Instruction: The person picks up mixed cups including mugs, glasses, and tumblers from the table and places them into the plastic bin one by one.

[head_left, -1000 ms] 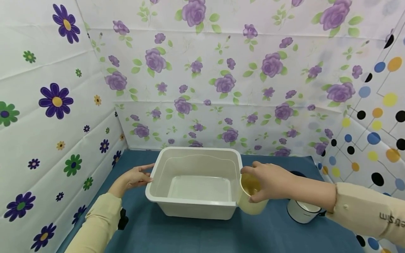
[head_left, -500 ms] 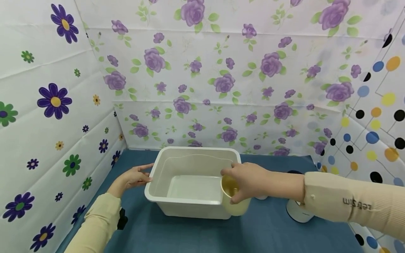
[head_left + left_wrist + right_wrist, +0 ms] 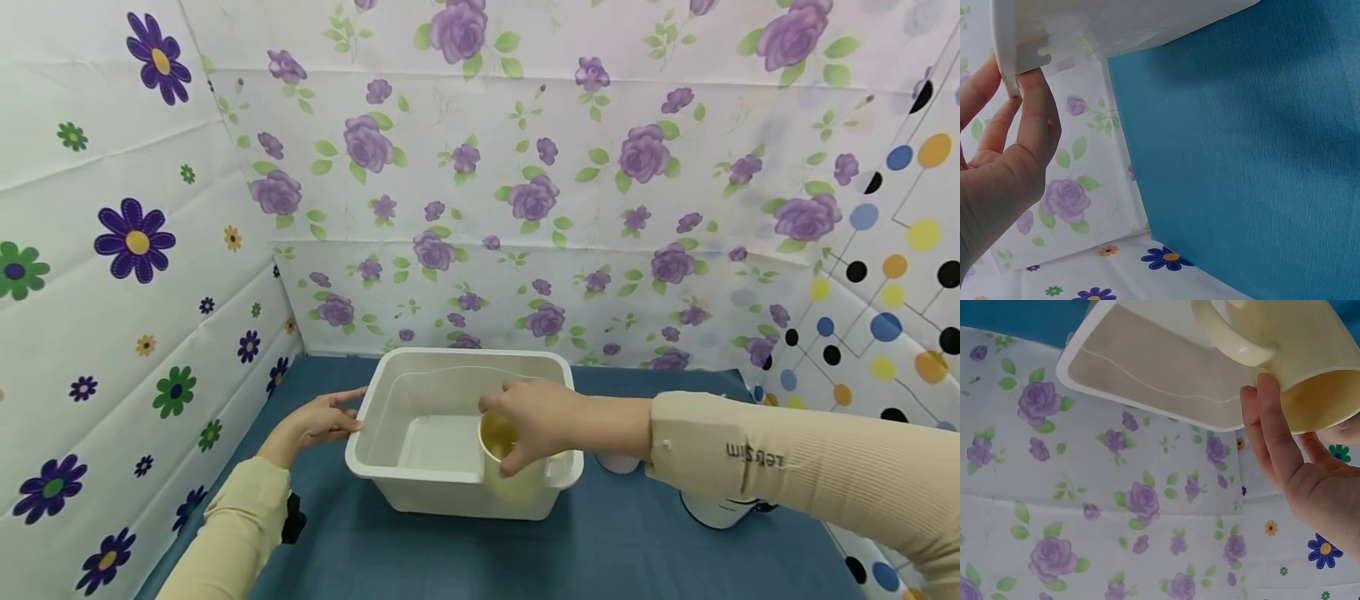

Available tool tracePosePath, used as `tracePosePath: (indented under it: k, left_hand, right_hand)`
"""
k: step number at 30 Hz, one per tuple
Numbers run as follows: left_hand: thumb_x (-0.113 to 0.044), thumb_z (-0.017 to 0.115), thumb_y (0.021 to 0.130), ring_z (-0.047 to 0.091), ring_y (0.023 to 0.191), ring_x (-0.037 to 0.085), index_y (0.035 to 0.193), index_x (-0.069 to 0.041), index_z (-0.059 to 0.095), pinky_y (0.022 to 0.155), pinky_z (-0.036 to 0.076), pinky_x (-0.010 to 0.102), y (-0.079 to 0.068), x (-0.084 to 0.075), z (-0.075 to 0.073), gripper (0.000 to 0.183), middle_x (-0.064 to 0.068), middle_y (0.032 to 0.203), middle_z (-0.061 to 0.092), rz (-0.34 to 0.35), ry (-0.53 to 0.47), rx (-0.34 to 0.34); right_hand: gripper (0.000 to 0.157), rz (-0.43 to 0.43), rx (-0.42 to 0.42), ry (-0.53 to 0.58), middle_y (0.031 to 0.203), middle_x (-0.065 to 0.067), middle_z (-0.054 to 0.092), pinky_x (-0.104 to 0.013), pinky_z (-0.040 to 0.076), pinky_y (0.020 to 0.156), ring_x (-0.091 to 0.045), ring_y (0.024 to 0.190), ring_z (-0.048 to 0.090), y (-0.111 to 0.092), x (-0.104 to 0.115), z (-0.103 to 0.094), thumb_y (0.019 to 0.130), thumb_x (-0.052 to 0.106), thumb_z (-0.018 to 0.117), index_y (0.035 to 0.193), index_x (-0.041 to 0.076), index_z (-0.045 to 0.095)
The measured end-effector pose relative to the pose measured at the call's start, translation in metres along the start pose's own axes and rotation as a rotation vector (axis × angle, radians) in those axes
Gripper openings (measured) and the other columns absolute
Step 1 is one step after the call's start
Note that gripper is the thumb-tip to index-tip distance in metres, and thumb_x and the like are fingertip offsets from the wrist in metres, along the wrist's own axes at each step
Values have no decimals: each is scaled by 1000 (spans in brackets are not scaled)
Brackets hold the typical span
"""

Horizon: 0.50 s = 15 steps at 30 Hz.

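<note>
A white plastic basin (image 3: 438,498) stands on the blue cloth. Its left rim is pinched by the left hand (image 3: 318,427), with thumb and fingers on either side of the rim (image 3: 1004,47) in the left wrist view. The right hand (image 3: 536,421) grips a pale yellow mug (image 3: 513,483) near its mouth. The mug hangs over the right front part of the basin, its near side overlapping the front rim in the head view. Its handle (image 3: 1235,339) points away from the palm and is not grasped. What the mug contains, if anything, cannot be told.
A white mug with a dark rim (image 3: 716,510) stands on the right, partly behind the sleeve. Closer to the basin is a small pale cup (image 3: 618,463), mostly hidden by the forearm. Flowered sheets (image 3: 532,275) hang behind and left; a dotted one hangs right.
The right hand has carried the yellow mug leftward, from the basin's right edge to over its right front part. The left hand and the basin have stayed in place.
</note>
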<state>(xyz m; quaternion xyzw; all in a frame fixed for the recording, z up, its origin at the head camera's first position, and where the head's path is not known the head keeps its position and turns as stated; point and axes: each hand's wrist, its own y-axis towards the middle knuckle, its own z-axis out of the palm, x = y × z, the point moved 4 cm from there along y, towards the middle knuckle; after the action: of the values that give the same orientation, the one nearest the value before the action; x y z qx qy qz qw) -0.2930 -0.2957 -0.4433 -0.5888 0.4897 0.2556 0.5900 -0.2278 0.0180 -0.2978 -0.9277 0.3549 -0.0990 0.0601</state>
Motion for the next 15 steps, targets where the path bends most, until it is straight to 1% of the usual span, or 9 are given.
tracePosePath:
  k: [7, 15]
  left_hand:
    - [3, 63, 86, 66, 83, 9, 150, -2, 17, 79, 57, 28, 0, 1, -1, 79, 1, 96, 69, 1, 9, -12]
    - [4, 61, 87, 66, 83, 10, 151, -3, 16, 79, 56, 27, 0, -1, 1, 79, 1, 93, 69, -8, -10, -1]
  right_hand:
    - [62, 28, 20, 11, 106, -7, 61, -29, 47, 68, -17, 82, 54, 17, 1, 2, 72, 40, 79, 124, 15, 56]
    - [63, 34, 19, 25, 108, -6, 62, -30, 48, 72, -18, 86, 55, 33, 1, 2, 73, 40, 79, 125, 14, 56]
